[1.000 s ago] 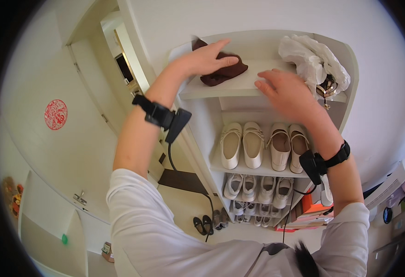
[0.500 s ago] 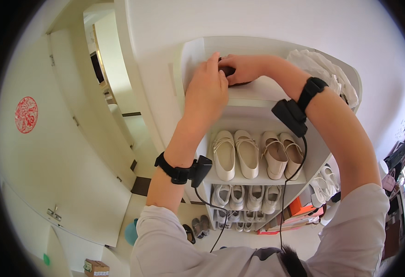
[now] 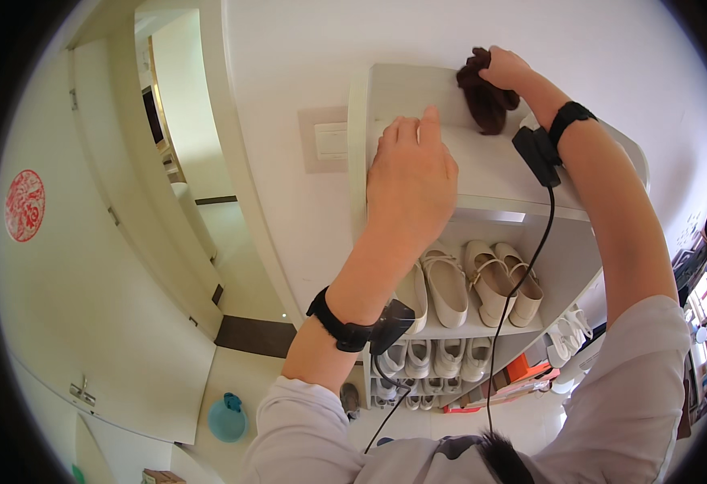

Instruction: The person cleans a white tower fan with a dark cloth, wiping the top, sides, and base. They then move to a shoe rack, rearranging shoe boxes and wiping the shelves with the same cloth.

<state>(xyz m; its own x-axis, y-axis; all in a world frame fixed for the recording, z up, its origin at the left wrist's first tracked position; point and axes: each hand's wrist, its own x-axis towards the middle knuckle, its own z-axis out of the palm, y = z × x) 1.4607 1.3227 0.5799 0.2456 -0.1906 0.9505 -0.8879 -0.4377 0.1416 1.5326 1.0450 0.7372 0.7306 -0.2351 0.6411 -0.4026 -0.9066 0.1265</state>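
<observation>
Above the top board of a white shoe rack (image 3: 466, 194), my right hand (image 3: 505, 68) grips a dark brown, soft-looking item (image 3: 486, 101) that hangs down from the fingers. Its exact kind is not clear. At the rack's upper left corner is my left hand (image 3: 412, 177), back towards me, fingers stretched out and nothing seen in them. Below, two pairs of cream strap shoes (image 3: 446, 290) stand on a shelf, the leftmost shoe partly behind my left arm. Lower shelves carry several pairs of pale shoes (image 3: 449, 356).
A light switch (image 3: 331, 141) sits on the wall left of the rack. On the floor at lower left stands a blue tub (image 3: 228, 418). A white door (image 3: 103, 323) fills the left side. Orange boxes (image 3: 523, 371) lie by the rack's lower right. Black cables (image 3: 523, 282) hang from my wristbands.
My right hand has moved right and lifted the brown item away from the rack's left corner. My left hand is now apart from it. The view has shifted left; the white bag is out of sight.
</observation>
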